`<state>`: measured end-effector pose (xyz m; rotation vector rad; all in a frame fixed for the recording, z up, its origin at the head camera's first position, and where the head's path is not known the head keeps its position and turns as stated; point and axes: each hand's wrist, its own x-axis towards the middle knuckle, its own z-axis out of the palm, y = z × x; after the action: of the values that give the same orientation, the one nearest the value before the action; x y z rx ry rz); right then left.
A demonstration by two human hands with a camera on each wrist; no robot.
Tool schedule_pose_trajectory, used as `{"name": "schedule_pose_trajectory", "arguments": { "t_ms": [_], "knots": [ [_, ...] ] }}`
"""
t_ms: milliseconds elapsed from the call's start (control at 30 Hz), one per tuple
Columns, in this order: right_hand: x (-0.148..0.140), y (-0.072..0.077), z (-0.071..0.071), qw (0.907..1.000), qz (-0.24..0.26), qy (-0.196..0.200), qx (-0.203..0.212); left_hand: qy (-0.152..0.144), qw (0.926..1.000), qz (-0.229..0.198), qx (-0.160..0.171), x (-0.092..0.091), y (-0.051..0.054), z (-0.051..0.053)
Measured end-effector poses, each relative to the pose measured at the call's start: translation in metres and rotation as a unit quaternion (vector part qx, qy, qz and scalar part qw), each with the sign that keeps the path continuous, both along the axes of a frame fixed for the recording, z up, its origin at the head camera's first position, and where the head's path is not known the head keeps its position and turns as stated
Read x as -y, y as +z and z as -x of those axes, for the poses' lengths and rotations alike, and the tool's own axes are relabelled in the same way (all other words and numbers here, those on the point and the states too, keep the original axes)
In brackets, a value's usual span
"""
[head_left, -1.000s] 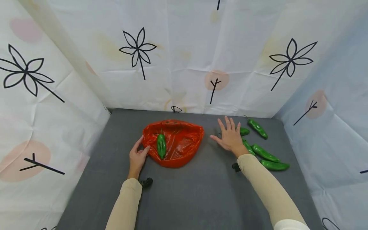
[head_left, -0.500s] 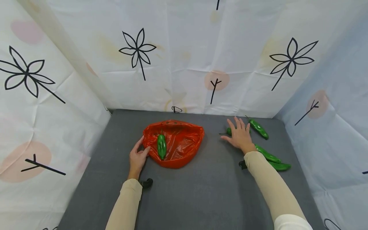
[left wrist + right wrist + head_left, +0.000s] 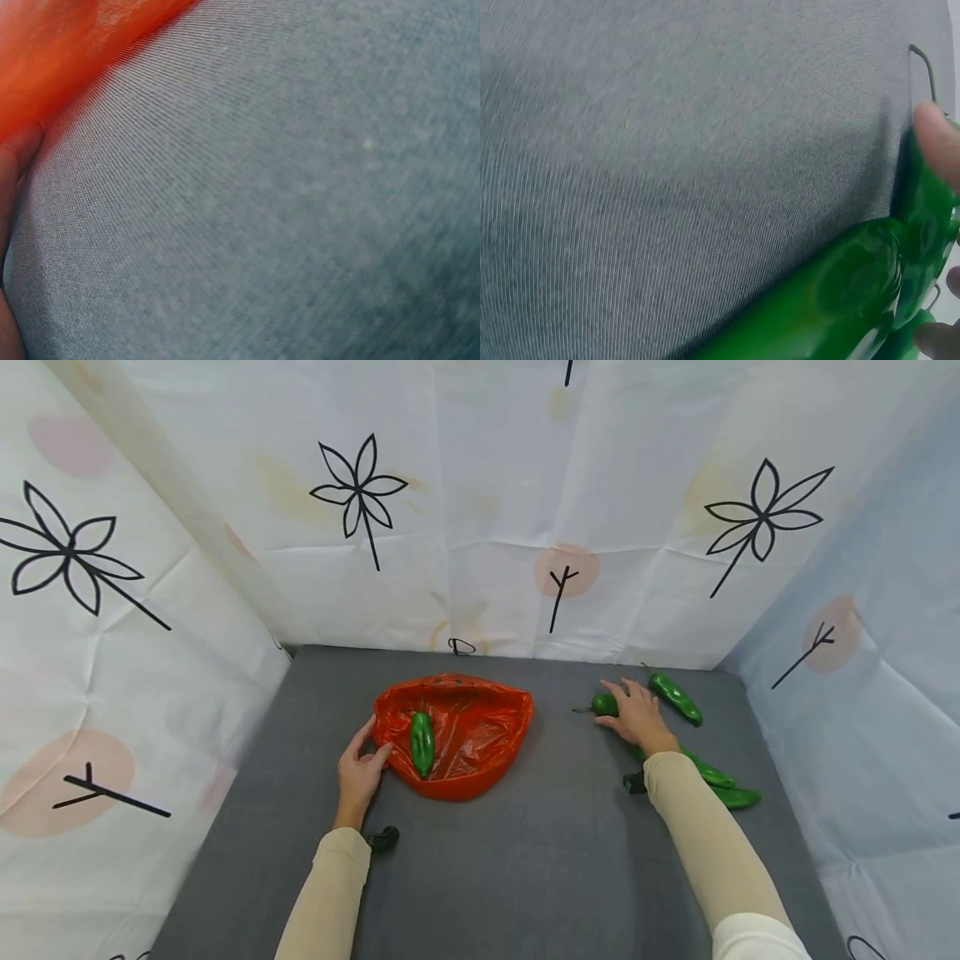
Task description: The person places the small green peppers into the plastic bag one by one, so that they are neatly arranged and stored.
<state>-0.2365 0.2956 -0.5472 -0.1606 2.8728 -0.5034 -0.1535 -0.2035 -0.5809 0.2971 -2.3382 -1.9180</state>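
Observation:
A red plastic bag (image 3: 480, 785) lies spread with its mouth open, and one green pepper (image 3: 422, 745) is inside at its left. My left hand (image 3: 360, 777) holds the bag's left edge between thumb and fingers; in the left wrist view a fingertip touches the bag (image 3: 60, 52). At the right, my right hand (image 3: 639, 720) is over another green pepper (image 3: 604, 704), its thumb and fingers curled round either side. The right wrist view shows the thumb (image 3: 939, 142) against this pepper (image 3: 922, 217), with a second pepper (image 3: 817, 300) touching its end.
One green pepper (image 3: 677, 698) lies behind and right of my right hand. More peppers (image 3: 737, 797) lie partly under the right forearm. The grey table (image 3: 487, 877) is bordered by patterned white cloth (image 3: 487, 510) at the back and sides.
My right hand has moved right and come down round the pepper, its spread fingers now curled. The left hand and the bag have stayed in place.

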Motion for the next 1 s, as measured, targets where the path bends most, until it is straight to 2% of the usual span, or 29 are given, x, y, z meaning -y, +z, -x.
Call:
{"name": "schedule_pose_trajectory", "arguments": {
  "t_ms": [100, 233, 500, 800, 1000],
  "knots": [
    [0.0, -0.001, 0.001, 1.0, 0.008, 0.001, 0.002, 0.003, 1.0, 0.0, 0.001, 0.001, 0.0, 0.0],
    [-0.001, -0.002, 0.002, 1.0, -0.002, -0.003, -0.005, 0.002, 1.0, 0.002, 0.001, 0.0, 0.0, 0.0],
    [0.001, 0.0, 0.005, 0.9993, -0.025, -0.026, 0.012, 0.004, 1.0, 0.004, -0.004, -0.001, 0.0, 0.0],
    [0.009, 0.0, 0.006, 0.9994, 0.012, -0.03, -0.013, 0.0, 1.0, 0.004, -0.004, -0.001, 0.0, -0.003],
    [0.009, 0.008, 0.008, 0.9974, 0.052, -0.018, -0.045, -0.002, 1.0, -0.005, -0.003, 0.0, -0.002, 0.001]
  ]
}}
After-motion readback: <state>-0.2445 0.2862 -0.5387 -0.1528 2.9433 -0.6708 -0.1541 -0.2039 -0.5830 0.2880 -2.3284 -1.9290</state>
